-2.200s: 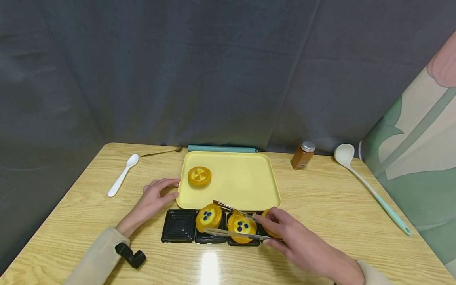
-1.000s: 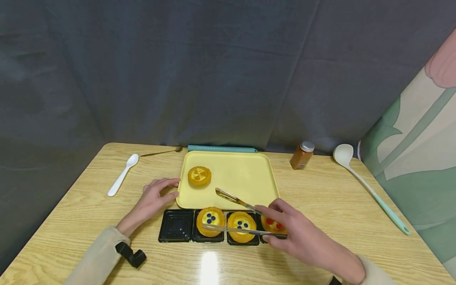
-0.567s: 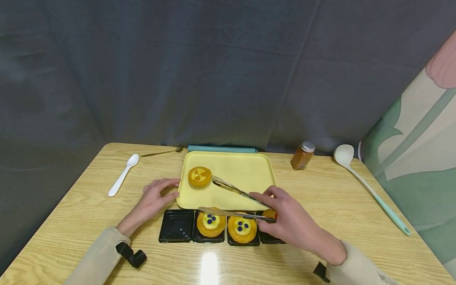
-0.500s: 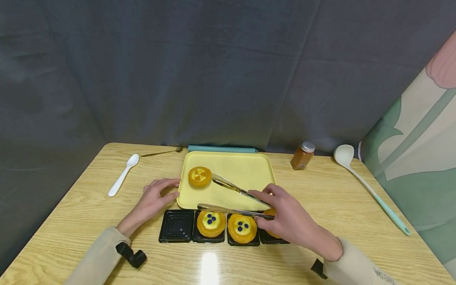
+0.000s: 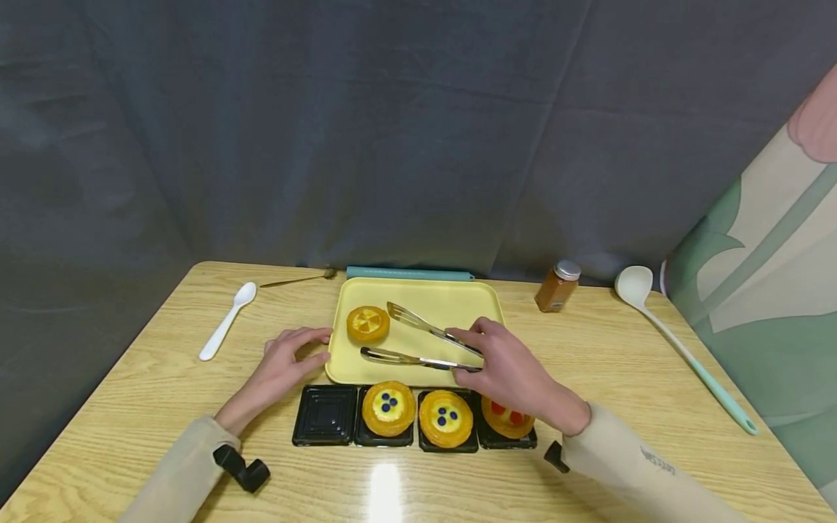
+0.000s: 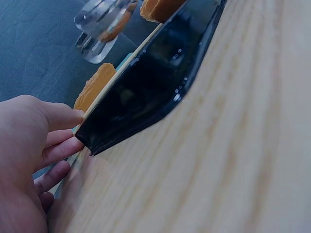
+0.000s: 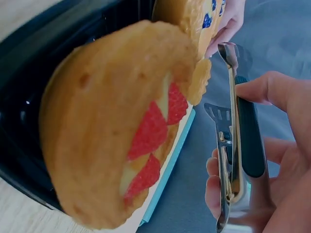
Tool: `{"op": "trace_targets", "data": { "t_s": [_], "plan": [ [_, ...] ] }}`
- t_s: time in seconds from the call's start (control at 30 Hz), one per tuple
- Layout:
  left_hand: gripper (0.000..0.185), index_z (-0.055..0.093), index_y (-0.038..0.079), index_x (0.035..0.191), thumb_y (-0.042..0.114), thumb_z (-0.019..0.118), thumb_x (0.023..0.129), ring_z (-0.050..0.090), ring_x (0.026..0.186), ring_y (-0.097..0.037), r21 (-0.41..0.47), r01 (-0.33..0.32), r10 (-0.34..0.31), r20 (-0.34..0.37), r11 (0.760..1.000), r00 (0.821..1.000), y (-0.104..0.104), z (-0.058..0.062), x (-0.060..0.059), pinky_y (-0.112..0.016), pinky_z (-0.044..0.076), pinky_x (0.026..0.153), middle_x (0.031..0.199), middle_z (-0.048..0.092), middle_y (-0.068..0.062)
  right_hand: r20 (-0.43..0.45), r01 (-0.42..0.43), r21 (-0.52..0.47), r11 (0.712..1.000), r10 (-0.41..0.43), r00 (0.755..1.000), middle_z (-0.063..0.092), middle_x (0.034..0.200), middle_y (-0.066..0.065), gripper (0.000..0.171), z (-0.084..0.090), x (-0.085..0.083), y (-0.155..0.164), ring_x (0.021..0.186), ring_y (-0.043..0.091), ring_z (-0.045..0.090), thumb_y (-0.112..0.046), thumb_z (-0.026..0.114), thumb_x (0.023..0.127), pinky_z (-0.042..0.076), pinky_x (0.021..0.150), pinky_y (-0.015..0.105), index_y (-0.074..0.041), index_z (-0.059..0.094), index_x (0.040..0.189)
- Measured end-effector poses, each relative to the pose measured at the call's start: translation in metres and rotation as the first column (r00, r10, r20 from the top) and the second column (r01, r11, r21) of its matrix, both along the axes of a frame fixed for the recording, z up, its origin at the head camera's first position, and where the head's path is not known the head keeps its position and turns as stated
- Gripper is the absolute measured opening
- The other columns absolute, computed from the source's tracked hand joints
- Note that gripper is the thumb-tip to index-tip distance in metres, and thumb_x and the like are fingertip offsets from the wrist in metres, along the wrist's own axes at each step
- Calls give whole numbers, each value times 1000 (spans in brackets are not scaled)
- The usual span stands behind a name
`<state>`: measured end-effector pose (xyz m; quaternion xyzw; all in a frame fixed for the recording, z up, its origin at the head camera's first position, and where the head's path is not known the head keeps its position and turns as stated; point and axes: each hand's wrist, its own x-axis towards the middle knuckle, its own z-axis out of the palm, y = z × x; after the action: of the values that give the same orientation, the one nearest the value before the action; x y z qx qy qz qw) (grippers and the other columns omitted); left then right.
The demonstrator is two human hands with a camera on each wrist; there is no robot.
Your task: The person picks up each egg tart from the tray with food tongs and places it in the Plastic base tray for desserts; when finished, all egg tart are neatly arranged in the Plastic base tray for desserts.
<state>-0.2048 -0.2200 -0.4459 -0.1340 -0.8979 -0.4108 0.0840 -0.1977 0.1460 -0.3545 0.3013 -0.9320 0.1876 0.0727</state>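
My left hand (image 5: 292, 357) rests at the left edge of the yellow tray (image 5: 438, 290), thumb and fingers spread apart with fingertips against its rim. My right hand (image 5: 506, 367) holds metal serving tongs (image 5: 418, 361), which have dark grips (image 7: 250, 131). The tongs' arms are spread over the tray with nothing between them. An orange-topped tart (image 5: 368, 324) sits at the tray's left, beside the upper tong tip. In front, two blueberry tarts (image 5: 389, 409) and a strawberry tart (image 7: 116, 126) stand in black square holders; the leftmost holder (image 5: 325, 415) holds no tart.
A white spoon (image 5: 228, 320) and a thin dark-tipped utensil (image 5: 297, 279) lie at the left. Behind the tray is a teal bar (image 5: 410, 274). A brown jar (image 5: 557, 287) and a long ladle (image 5: 683, 349) are on the right, below a dark curtain (image 5: 366, 131).
The tongs released a blueberry tart into the second holder from the left. My right hand then moved the opened tongs up and away over the tray. My left hand stayed in place.
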Motion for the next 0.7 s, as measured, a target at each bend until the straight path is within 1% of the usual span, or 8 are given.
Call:
{"op": "trace_targets", "data": {
  "t_s": [0.2,0.43,0.7],
  "plan": [
    [44,65,7,134,21,73,94,51,121,-33,-2,-1,1,-1,1000,1000,0,0,0,-48,23,92,118,69,-3,24,-3,2,1000,3,1000,55,93,7,54,-2,-8,-5,71,15,44,-22,75,83,39,60,29,-9,67,134],
    [44,65,7,134,21,73,94,51,120,-33,-10,2,-2,-14,1000,1000,-1,0,1,-48,24,92,117,69,-3,45,3,5,1000,-3,999,53,91,5,54,-5,-16,-12,73,15,44,-20,74,83,38,61,29,-8,66,135],
    [44,65,7,134,21,74,94,52,120,-33,-15,4,-4,-17,1000,1000,-1,0,0,-47,24,92,117,69,-3,54,-22,6,1000,21,998,54,91,10,54,-4,-23,-22,73,17,43,-19,76,85,38,62,30,-6,65,135]
  ]
}}
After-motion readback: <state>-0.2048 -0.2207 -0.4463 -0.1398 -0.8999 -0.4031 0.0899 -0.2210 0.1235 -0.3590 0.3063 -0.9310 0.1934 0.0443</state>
